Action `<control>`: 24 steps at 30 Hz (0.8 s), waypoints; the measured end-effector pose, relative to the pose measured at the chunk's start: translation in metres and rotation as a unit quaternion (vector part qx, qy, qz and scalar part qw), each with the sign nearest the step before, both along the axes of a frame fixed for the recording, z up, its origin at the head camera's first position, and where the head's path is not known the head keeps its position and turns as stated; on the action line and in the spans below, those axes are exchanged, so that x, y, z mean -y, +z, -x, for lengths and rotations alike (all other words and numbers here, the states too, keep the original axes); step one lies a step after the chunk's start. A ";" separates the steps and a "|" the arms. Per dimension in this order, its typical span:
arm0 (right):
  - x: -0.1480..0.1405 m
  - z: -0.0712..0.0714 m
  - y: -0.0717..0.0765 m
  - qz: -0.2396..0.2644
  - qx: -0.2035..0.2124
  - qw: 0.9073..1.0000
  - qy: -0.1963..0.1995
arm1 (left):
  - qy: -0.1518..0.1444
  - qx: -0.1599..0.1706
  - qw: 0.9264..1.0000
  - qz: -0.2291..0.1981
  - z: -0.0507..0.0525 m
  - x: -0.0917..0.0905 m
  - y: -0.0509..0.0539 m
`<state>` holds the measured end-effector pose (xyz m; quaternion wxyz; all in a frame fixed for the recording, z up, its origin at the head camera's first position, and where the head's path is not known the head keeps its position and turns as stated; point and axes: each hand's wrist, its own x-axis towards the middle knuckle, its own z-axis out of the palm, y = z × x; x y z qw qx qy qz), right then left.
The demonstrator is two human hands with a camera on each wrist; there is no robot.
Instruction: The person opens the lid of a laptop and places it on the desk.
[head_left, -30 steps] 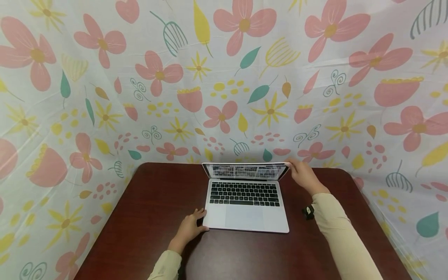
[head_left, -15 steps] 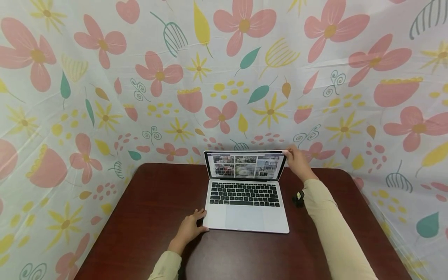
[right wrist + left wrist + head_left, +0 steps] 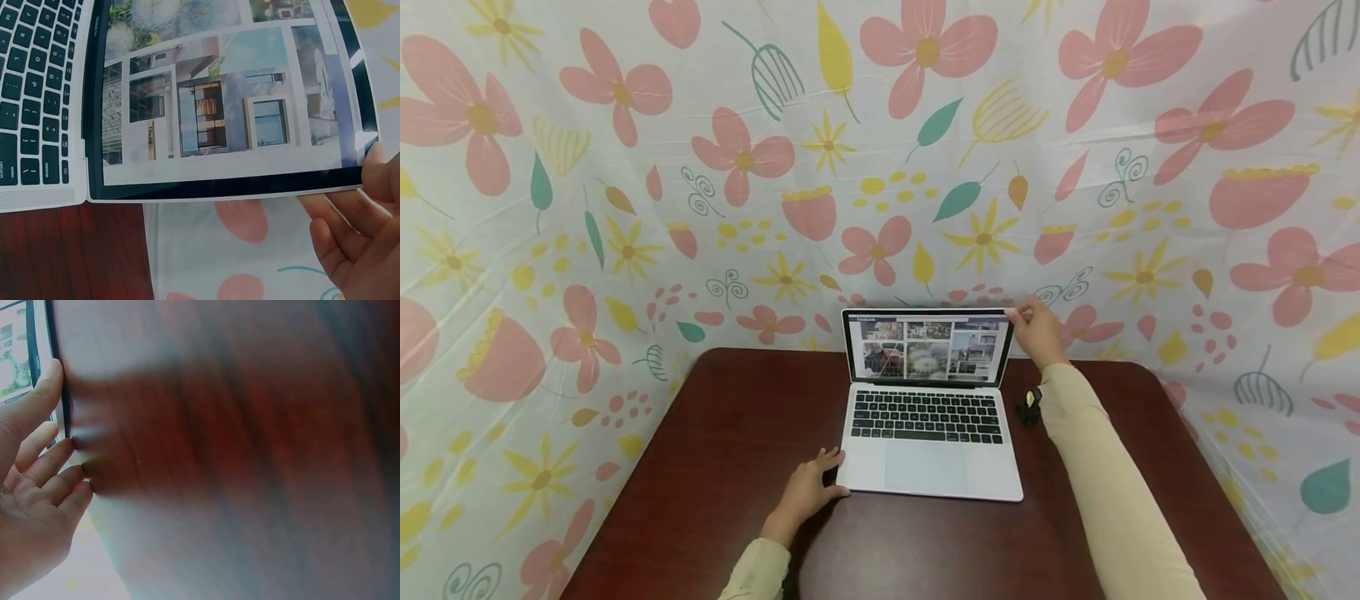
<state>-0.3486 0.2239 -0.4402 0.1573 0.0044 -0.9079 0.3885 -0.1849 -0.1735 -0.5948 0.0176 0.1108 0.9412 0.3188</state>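
Observation:
A silver laptop (image 3: 927, 462) stands on the dark red-brown table with its lid raised and its screen (image 3: 927, 348) lit with rows of pictures. My right hand (image 3: 1037, 332) pinches the lid's upper right corner. In the right wrist view, the thumb of that hand (image 3: 359, 231) lies on the screen side and other fingers are behind the lid. My left hand (image 3: 805, 487) rests at the laptop's front left corner, with thumb and fingertips touching its edge. The left wrist view shows the fingers of this hand (image 3: 37, 481) spread and fairly straight.
The table (image 3: 737, 417) has rounded back corners. A white cloth (image 3: 880, 192) with pink, yellow and green floral prints hangs close behind it and along both sides. A small black device (image 3: 1030, 406) sits at my right wrist.
The laptop's lid has tilted further up and back, so more of the screen shows. My right hand has moved up and slightly left with the lid's corner; the left hand has stayed put.

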 end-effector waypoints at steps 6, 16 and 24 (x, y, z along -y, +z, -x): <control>0.007 0.006 0.005 0.026 -0.007 0.999 -0.046 | 0.006 0.004 1.000 -0.001 0.001 -0.001 0.000; 0.014 0.009 0.012 0.042 0.011 0.993 -0.108 | 0.002 0.001 1.000 0.003 0.000 0.002 -0.002; 0.018 0.016 0.013 0.041 0.013 0.991 -0.130 | 0.001 0.001 1.000 0.000 -0.001 0.003 -0.001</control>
